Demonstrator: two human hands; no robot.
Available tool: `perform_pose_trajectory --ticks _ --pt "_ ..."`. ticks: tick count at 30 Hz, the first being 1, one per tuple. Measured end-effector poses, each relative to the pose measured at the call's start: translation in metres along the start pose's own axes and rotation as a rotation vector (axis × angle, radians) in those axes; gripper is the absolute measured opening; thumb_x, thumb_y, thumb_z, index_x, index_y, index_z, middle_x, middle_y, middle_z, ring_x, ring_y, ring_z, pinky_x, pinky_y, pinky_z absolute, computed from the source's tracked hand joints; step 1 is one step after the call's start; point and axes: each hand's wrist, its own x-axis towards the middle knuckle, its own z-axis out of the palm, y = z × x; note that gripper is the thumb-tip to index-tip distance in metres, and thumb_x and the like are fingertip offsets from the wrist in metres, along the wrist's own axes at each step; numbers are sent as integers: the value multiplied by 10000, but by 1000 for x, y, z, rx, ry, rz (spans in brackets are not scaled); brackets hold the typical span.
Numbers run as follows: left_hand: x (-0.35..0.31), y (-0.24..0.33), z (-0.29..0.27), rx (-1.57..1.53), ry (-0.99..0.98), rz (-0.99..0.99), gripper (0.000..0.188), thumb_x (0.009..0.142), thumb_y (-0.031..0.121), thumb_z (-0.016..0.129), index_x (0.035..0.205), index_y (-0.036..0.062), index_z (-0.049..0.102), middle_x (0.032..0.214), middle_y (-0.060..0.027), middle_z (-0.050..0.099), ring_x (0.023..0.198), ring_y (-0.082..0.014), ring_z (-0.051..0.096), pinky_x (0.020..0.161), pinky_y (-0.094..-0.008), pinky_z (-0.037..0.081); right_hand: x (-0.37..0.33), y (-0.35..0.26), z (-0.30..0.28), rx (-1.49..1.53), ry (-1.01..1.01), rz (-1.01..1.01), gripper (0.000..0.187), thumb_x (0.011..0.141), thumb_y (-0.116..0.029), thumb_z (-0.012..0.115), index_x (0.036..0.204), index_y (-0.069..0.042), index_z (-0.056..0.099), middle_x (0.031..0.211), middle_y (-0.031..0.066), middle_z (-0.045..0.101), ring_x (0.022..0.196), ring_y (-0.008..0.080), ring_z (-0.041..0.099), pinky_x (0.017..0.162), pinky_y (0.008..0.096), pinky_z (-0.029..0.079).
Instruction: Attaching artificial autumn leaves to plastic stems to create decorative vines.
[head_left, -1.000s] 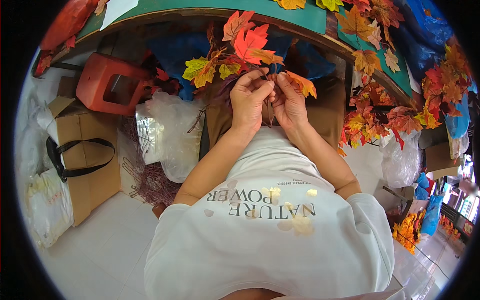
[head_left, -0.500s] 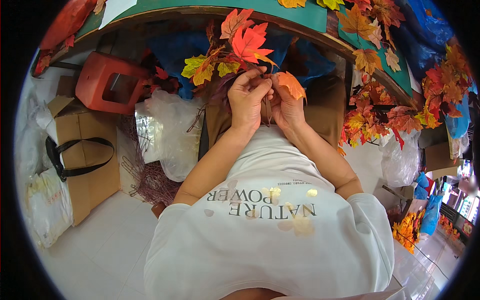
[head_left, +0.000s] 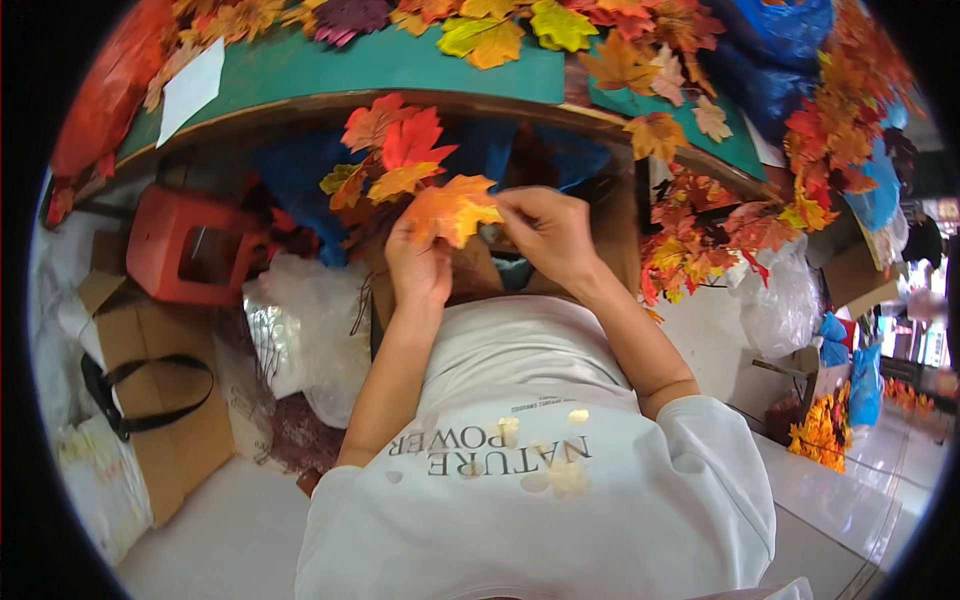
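At the far left a cardboard box (head_left: 150,400) with a black strap stands on the floor, a pale bag (head_left: 100,480) just below it. Above the box sits an orange stool (head_left: 190,245), partly under the green surface (head_left: 380,65). A white paper (head_left: 190,90) lies on the left part of that surface. Right of the box, clear plastic bags (head_left: 300,330) are heaped beside a bundle of dark twigs (head_left: 290,430).

The left hand (head_left: 418,265) is raised in front of the person's chest, its fingers closed on the base of an orange leaf (head_left: 452,208); the leaf stands up from the hand and hides the fingertips. A spray of red, orange and yellow leaves (head_left: 385,150) rises just behind it, below the edge of the surface; whether the orange leaf is joined to that spray cannot be told.

The right hand (head_left: 545,232) is just beside the left one, fingers curled and pinched at the right edge of the same leaf. Both hands hold it between them, above the lap and below the surface.

Loose leaves (head_left: 520,25) in yellow, orange and dark red lie scattered along the top of the surface. Further right, a leafy branch (head_left: 720,235) hangs over a clear bag (head_left: 780,300). A blue bag (head_left: 770,50) lies at the upper right. Low at the right edge stands a bunch of orange flowers (head_left: 820,435).
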Motion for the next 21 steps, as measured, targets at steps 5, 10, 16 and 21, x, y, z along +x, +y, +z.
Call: perform_pose_trajectory --ticks 5,10,16,21 --pt "4 7 -14 -69 27 -24 218 883 48 533 1098 12 542 1022 -87 606 878 -173 605 713 -276 514 59 -12 -80 -666 555 -277 296 762 -168 682 1024 -53 604 999 122 611 967 303 551 842 372 444" --pt "7 20 -10 116 -70 -217 185 917 149 515 1080 63 505 838 -50 605 667 -137 600 527 -245 501 93 41 -108 -1071 360 -228 306 789 -283 645 998 -60 625 989 154 610 997 318 539 876 401 418" --pt "14 47 -6 25 -218 -149 107 904 133 535 969 53 563 845 -55 601 648 -135 582 548 -247 482 116 34 -119 -1077 203 -210 124 808 -214 618 874 -114 650 845 98 626 834 286 598 712 381 481" --pt "16 52 -6 -5 -241 -132 222 858 50 579 1075 15 546 979 -91 604 842 -171 610 723 -282 535 188 -32 -144 -794 402 -648 104 813 -76 601 898 -22 627 864 130 634 787 315 612 670 346 487"
